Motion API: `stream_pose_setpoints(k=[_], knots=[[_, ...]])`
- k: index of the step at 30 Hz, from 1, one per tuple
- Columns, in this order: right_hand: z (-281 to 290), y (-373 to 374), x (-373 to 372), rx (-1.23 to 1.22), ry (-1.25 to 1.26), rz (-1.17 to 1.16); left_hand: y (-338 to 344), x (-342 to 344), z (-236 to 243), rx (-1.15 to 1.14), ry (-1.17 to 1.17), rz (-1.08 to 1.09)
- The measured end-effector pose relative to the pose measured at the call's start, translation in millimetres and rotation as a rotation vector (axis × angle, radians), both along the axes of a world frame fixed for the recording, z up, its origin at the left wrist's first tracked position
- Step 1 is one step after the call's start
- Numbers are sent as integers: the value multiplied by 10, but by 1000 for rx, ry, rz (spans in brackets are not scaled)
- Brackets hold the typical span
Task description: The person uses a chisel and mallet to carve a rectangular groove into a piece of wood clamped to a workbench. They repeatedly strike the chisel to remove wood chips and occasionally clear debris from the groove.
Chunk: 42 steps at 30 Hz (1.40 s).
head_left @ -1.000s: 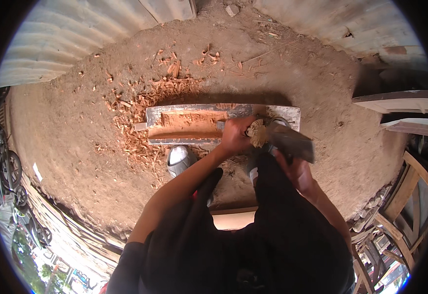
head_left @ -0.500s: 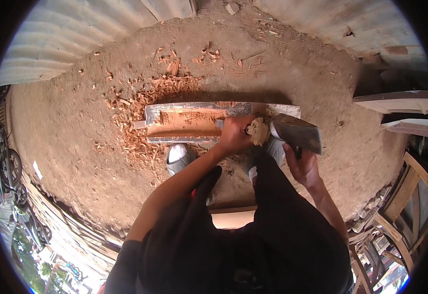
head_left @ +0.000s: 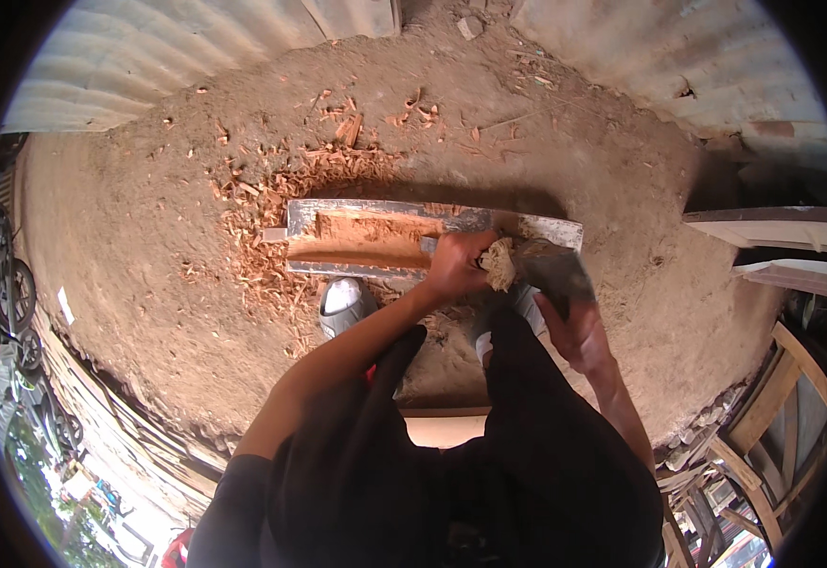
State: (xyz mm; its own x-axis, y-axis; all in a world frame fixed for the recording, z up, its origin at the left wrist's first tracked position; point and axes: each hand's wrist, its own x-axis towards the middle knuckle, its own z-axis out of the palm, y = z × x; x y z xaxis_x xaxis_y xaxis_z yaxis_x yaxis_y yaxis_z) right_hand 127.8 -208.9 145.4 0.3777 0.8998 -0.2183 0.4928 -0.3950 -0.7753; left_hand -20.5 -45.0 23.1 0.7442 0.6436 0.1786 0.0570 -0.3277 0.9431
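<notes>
A long wooden workpiece lies crosswise on the ground, hollowed out on its left part, with worn grey paint on its edges. My left hand is closed around a chisel with a frayed, mushroomed handle end. The chisel's grey blade shows left of the fist, over the hollow. My right hand grips a hammer with a broad dark head. That head is blurred and lies against or just beside the chisel's frayed end; I cannot tell whether they touch. The hammer's handle is mostly hidden by my hand.
Orange-brown wood shavings are strewn left of and beyond the workpiece. My shoe is close to its near edge. Curved boards and a wooden frame are at the right, corrugated metal sheets at the far side, motorbikes at the left.
The hammer has swung left, up to the chisel's handle end, my right hand moving with it. My left hand keeps its hold on the chisel. The whole view has shifted slightly.
</notes>
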Motion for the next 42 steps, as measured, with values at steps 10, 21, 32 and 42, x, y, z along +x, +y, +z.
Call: stream_pose_setpoints(k=[10,21,32,42], knots=[[121,122,-25,19,205,-126,1,25,-73,23,-9,-1],[98,117,-49,-98,233,-226,-14,31,-55,60,35,1],[-43,-121,-119,-168,282,-459,-38,123,-36,71,53,-10],[-291,-101,-128,38,-28,-190,-63,129,-24,77,67,1]])
